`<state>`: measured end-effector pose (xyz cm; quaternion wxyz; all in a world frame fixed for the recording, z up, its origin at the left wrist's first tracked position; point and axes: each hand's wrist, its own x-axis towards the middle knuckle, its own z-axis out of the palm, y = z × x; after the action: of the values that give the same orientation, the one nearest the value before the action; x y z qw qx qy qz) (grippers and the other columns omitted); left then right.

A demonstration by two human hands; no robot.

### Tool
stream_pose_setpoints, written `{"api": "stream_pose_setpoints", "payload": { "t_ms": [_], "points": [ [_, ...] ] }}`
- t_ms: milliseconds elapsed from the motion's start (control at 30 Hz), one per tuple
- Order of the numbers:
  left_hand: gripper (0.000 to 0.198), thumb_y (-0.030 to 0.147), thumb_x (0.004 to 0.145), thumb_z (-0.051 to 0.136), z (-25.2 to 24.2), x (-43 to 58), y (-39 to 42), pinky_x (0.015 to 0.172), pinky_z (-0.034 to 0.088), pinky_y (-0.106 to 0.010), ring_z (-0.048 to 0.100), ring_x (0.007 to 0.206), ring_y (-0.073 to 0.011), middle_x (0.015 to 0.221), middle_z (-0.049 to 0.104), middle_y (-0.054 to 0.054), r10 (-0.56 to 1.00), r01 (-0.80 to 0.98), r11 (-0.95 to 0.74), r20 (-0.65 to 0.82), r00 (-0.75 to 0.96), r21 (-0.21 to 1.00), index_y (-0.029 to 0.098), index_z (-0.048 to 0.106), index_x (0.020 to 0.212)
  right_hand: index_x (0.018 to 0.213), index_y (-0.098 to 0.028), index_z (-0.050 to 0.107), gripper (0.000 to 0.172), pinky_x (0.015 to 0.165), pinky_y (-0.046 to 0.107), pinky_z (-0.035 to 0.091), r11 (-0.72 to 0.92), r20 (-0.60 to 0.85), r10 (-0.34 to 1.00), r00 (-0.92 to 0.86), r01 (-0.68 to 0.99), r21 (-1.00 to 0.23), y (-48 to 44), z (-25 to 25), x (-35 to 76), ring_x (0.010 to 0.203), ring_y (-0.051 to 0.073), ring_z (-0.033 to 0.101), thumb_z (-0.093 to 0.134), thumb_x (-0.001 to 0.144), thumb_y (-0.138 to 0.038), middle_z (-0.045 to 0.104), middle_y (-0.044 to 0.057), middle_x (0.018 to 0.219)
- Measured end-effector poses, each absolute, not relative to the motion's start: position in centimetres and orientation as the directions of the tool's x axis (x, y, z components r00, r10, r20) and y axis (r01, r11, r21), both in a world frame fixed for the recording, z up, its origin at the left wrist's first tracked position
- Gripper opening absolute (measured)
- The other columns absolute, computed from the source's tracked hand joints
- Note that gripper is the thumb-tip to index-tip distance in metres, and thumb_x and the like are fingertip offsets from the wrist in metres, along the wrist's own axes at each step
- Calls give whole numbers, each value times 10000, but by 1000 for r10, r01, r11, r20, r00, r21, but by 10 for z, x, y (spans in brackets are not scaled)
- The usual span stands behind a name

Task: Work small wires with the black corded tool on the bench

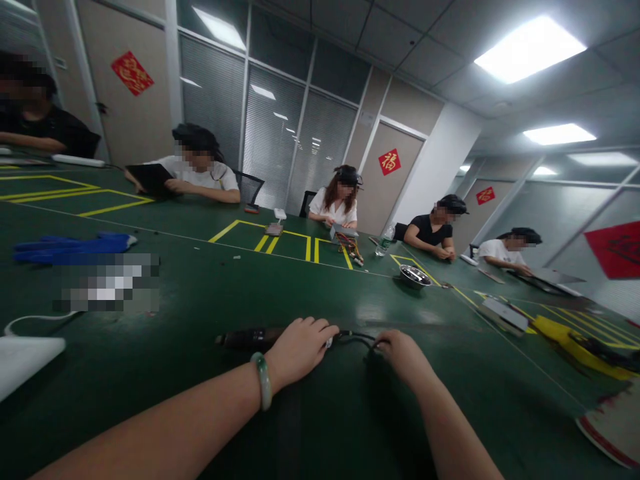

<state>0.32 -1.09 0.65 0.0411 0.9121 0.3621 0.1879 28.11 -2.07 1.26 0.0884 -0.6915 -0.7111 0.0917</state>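
A black cylindrical tool (245,338) with a cord lies across the green table in front of me; its narrow tip points left. My left hand (307,343), with a green-and-white bangle on the wrist, is wrapped over the tool's right end, hiding that part. Out of this end runs a black cord (357,335), bent into a loop towards the right. My right hand (397,350) pinches the cord between curled fingers, just above the tabletop.
Blue gloves (75,248) and a white device (30,360) lie left. Ahead are a metal bowl (415,276), a water bottle (385,240) and a power supply with wires (345,235). A yellow tool (575,343) lies right. Several people sit across the green table (200,287).
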Motion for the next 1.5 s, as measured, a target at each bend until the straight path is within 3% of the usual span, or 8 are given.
{"api": "stream_pose_setpoints", "payload": {
  "t_ms": [133,267,500,733,900,1133,1300,1500],
  "points": [
    [369,252,902,480,12,-2,-10,891,409,-352,539,1047,-206,1214,564,-20,664,630,-746,292,688,213,305,479,1267,961,-200,680,274,833,276,393,81,131,991,-41,944,-320,-1,5,284,931,179,566,433,909,-309,621,58,1007],
    [369,248,848,535,16,-8,-10,833,433,-337,558,994,-208,1150,581,-9,666,626,-746,246,704,228,321,509,1208,900,-195,668,313,853,294,383,177,183,974,-132,951,-255,-8,10,270,934,184,549,407,938,-363,608,57,973],
    [359,411,833,588,13,7,-18,782,450,-341,566,952,-229,1073,548,-52,715,687,-697,256,650,204,252,511,1145,1194,-265,618,331,926,323,384,269,68,963,-260,919,-289,-31,21,241,1022,196,578,421,940,-348,654,33,1128],
    [226,358,892,528,11,11,-14,765,450,-307,586,915,-193,1044,559,-35,714,693,-698,245,656,180,249,527,1090,1266,-195,563,427,943,346,389,264,134,963,-233,912,-314,-49,20,218,1045,211,570,279,977,-333,631,92,1136],
    [223,350,879,535,16,6,-16,730,445,-304,588,874,-184,1020,569,-19,687,660,-726,234,688,191,266,531,1085,1183,-234,613,376,916,320,397,259,57,965,-256,893,-369,-50,26,230,1032,191,581,328,938,-237,649,48,1110],
    [184,263,855,528,14,11,-26,736,430,-310,562,895,-194,999,572,-18,666,636,-746,255,701,199,251,529,1038,1014,-254,624,212,699,244,408,144,-22,984,-176,865,-480,-47,29,242,770,145,629,526,829,-217,694,-35,796],
    [132,257,874,538,6,26,-28,781,431,-332,547,952,-210,1023,577,-37,688,668,-723,269,674,174,222,528,1000,874,-283,672,113,699,259,395,123,82,992,-99,911,-394,-43,22,229,808,161,619,570,826,-277,699,-37,855],
    [97,246,896,524,6,29,-26,775,444,-317,564,928,-191,1000,593,-23,678,669,-730,271,683,142,220,542,988,873,-256,697,144,786,287,378,306,270,933,-238,920,-246,-40,10,228,857,157,582,553,873,-268,645,12,903]
  ]
}}
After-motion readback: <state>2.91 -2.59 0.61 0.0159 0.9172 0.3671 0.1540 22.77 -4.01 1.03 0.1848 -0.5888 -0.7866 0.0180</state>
